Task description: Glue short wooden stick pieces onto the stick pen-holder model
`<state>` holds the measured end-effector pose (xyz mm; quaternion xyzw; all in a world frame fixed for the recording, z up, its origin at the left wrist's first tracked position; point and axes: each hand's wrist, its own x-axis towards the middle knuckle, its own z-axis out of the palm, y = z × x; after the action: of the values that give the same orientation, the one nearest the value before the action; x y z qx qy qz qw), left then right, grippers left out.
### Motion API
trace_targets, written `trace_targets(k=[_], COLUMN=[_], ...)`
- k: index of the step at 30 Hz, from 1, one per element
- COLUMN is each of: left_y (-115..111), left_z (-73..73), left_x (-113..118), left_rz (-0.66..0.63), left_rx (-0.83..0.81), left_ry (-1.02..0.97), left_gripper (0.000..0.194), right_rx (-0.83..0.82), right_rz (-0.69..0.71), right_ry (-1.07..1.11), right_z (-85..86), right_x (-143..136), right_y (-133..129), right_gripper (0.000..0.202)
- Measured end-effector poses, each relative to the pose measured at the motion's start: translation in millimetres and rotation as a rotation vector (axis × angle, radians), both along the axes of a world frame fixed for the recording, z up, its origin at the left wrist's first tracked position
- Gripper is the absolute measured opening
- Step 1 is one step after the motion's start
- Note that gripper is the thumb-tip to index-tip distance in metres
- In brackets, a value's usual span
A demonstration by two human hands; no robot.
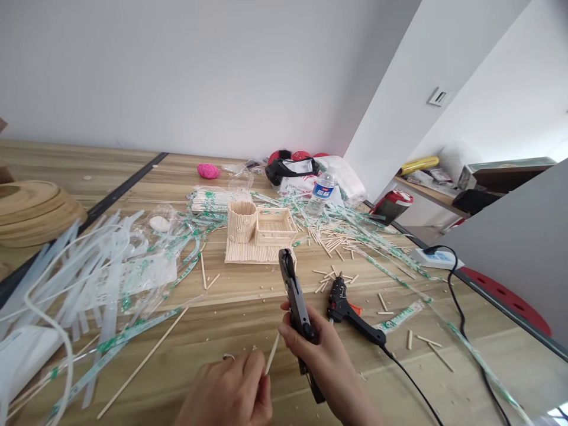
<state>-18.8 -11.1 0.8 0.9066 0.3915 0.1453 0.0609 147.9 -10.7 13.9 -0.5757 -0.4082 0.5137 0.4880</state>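
Note:
My left hand [228, 387] is closed around a thin wooden stick [272, 354], which sticks up from the fingers toward the tool. My right hand [326, 355] grips a pair of black and grey hand cutters [298, 307], their head pointing away from me and their handles running down through the palm. The stick's upper end is close to the right fingers; I cannot tell whether it touches them. Beyond the hands stands a model of wooden sticks: a flat base [260, 253] carrying a round cup [242, 222] and a low open box [276, 228].
A black glue gun [344, 305] lies on the right, its cord trailing forward. Short stick pieces [331, 236] are scattered behind it. Clear glue sticks [106, 266] and plastic wrapping cover the left. A water bottle [322, 192] and a power strip [437, 258] stand farther back.

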Motion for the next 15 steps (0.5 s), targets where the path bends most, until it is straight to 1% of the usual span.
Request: trace_targets(k=[1,3,5,7,9,10,12,15], left_y=[1,4,8,12,18,21,27,32], left_z=[0.5,1.2,1.2,0.0,-2.4,-3.6,-4.6,-0.2], left_x=[-1,-2,-1,0,2,2,2,-1], left_rz=[0.008,0.030,0.057,0.087,0.111,0.117,0.131,0.169], left_rx=[-0.019,-0.111,-0.274,-0.453,-0.587,-0.635,-0.698,-0.734], left_ry=[-0.002,-0.010,-0.070,-0.208,-0.376,-0.444,-0.519,-0.536], left_gripper=[0.016,0.016,0.016,0.014,0.015,0.017,0.024,0.033], right_rx=[0.002,-0.002,-0.003,0.010,0.024,0.032,0.038,0.011], right_rz=[0.008,0.035,0.036,-0.002,-0.025,-0.024,-0.003,0.045], right_ry=[0.017,0.064,0.088,0.085,0.076,0.069,0.063,0.056], right_z=[0.1,-1.1,-4.7,-10.1,-15.5,-17.5,-19.2,-18.2], right_x=[-1,-2,-6,-11,-16,-17,-18,-11], right_y=[3,7,9,9,9,9,9,6], right_gripper=[0.035,0.034,0.034,0.037,0.038,0.039,0.040,0.041])
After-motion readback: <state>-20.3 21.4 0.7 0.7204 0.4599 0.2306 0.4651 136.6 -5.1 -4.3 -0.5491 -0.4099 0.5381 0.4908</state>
